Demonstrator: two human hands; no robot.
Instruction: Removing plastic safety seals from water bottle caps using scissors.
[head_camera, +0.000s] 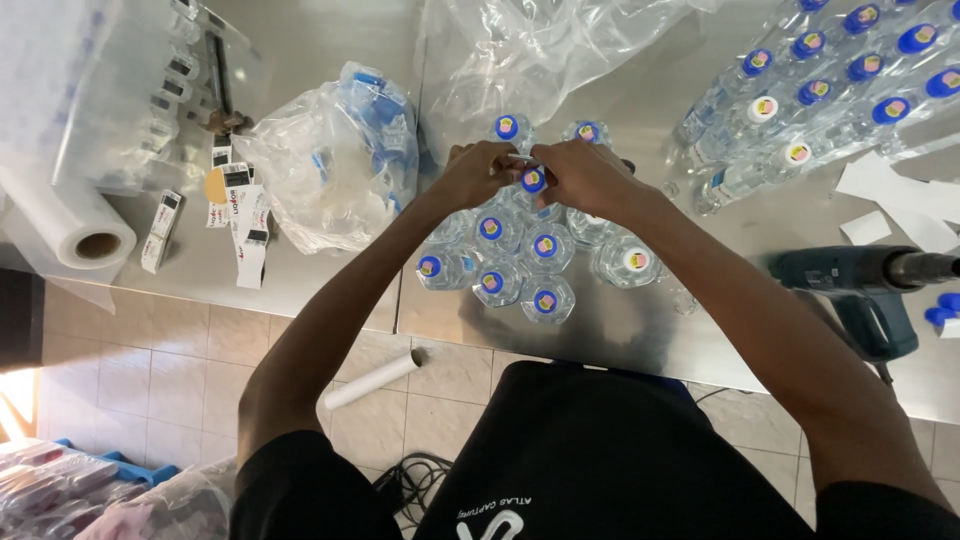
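A cluster of several clear plastic water bottles (545, 245) with blue caps stands upright on the steel table (600, 330) in front of me. My left hand (478, 172) and my right hand (582, 175) meet over one blue cap (533, 180) near the back of the cluster. Their fingertips pinch a small pale strip at that cap; the strip is mostly hidden by the fingers. Two more capped bottles (508, 127) stand just beyond the hands.
A heat gun (865, 285) lies at the right. Several bottles (830, 90) lie on their sides at the back right beside white paper slips (890, 195). Clear plastic bags (335, 160), small labels (240, 215) and a film roll (75, 230) sit at the left. A cardboard tube (375, 378) lies on the tiled floor.
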